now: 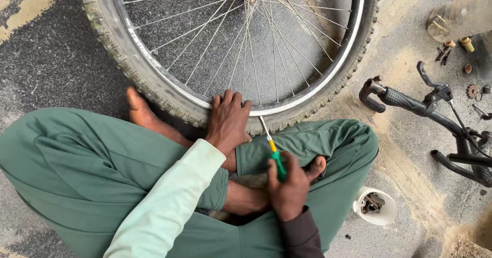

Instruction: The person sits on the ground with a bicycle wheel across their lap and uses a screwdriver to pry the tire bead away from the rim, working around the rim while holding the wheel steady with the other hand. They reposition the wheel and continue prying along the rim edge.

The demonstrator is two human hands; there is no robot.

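Head view: left hand (pixel 228 120) lies flat, fingers (pixel 228 100) spread over the bike wheel (pixel 154 86) tyre at its near edge. Right hand (pixel 288 190) is wrapped tight round a green-yellow screwdriver (pixel 271 149), tip at the rim. White cup (pixel 376 209) by the right knee holds small metal parts.

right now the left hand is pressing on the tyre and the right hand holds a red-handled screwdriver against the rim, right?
Not quite. The head view shows the screwdriver in the right hand has a green and yellow handle, not red. The rest stands: the left hand presses on the tyre, and the tip meets the rim.
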